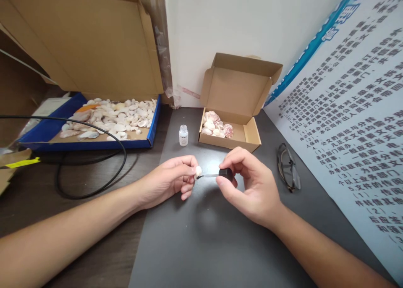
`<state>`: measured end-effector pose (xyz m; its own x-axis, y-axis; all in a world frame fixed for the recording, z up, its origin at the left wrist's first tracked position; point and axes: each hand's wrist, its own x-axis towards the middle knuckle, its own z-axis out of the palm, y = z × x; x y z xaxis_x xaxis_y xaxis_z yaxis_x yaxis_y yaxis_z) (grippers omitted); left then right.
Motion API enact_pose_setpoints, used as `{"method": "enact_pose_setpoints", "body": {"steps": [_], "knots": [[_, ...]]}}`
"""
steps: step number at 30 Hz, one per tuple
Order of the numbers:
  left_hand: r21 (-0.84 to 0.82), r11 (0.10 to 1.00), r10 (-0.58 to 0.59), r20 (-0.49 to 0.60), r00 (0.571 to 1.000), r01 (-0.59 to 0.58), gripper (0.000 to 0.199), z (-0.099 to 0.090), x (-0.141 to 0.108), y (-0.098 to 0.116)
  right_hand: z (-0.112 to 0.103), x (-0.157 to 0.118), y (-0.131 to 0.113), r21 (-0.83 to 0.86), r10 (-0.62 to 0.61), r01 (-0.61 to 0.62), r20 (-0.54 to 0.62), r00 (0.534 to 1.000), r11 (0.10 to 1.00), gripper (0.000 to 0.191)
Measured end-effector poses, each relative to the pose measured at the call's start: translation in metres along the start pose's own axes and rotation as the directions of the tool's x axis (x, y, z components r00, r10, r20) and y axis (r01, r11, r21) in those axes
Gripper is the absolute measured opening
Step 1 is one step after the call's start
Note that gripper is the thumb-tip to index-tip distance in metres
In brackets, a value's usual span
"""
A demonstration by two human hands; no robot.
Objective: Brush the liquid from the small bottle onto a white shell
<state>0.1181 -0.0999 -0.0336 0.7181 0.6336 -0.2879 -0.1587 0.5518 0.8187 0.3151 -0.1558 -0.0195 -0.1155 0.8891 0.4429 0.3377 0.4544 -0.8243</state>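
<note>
Between the thumb and fingers of my left hand (pixel 174 176) is a small white seashell (pixel 198 171). My right hand (pixel 248 183) pinches the black cap of a brush (pixel 225 174), whose thin stem points left. The brush's dark tip meets the lower edge of the shell; whether it presses on it I cannot tell. Behind my hands a small clear bottle (pixel 183 136) with a white label stands upright and uncapped. To its right, an open cardboard box (pixel 252 132) holds several pinkish and white shells at its left side.
A large blue-edged box (pixel 94 144) full of white shells stands open at the left, a black cable (pixel 124 162) looping before it. Folded glasses (pixel 288 168) lie at the right on the dark mat (pixel 176 246). A printed sheet (pixel 355 111) leans along the right side.
</note>
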Motion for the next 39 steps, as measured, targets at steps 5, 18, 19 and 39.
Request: {"method": "enact_pose_setpoints", "body": {"steps": [5, 18, 19, 39], "knots": [[0.023, 1.000, 0.016, -0.009, 1.000, -0.016, 0.014, -0.0013, 0.0006, -0.0001, 0.0019, 0.0012, 0.0001, -0.072, -0.015, 0.016, 0.017, 1.000, 0.997, 0.019], [0.039, 0.999, 0.015, -0.004, 1.000, -0.015, 0.011, -0.0003, 0.0013, 0.0004, 0.0012, 0.0002, 0.0001, -0.034, -0.016, 0.015, -0.030, 0.999, 0.999, 0.018], [0.036, 0.999, 0.014, -0.001, 1.000, -0.014, 0.011, -0.0007, 0.0017, 0.0003, 0.0012, 0.0004, 0.0000, -0.038, -0.016, 0.015, -0.032, 0.999, 0.999, 0.018], [-0.033, 0.999, 0.037, 0.036, 0.999, -0.036, 0.013, -0.0036, 0.0023, 0.0009, 0.0013, -0.0030, 0.0004, 0.039, -0.050, 0.054, -0.096, 0.994, 0.998, 0.025]]}}
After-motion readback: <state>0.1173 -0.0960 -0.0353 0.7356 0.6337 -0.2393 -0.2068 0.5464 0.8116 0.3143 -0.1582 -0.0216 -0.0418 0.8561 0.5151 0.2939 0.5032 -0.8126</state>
